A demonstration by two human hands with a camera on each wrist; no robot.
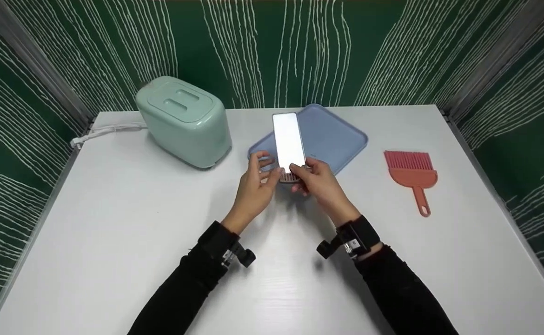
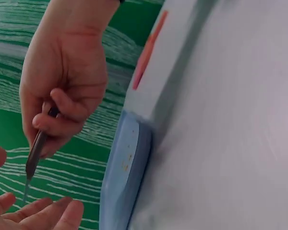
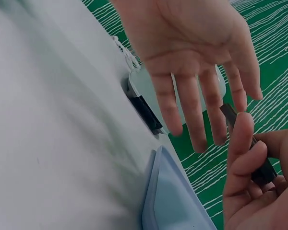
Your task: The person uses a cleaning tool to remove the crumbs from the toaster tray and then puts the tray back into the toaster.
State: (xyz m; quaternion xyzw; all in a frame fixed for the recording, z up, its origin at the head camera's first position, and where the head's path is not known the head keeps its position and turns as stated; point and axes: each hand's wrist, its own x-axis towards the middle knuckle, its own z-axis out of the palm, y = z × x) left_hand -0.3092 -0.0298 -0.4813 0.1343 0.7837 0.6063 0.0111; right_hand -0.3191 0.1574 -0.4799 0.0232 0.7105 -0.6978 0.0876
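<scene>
A smartphone with a glowing white screen is held up over the near-left part of the blue tray. My right hand grips its lower end, thumb on the front and fingers curled behind. My left hand is at the phone's lower left side, its fingers extended and spread. In the left wrist view the phone shows as a thin dark edge in the right hand. The right wrist view shows the left palm facing the camera, fingertips beside the phone.
A mint-green toaster stands at the back left, its white cord trailing left. An orange-red hand brush lies on the right. Small crumbs lie on the tray. Green walls with white lines border the white table.
</scene>
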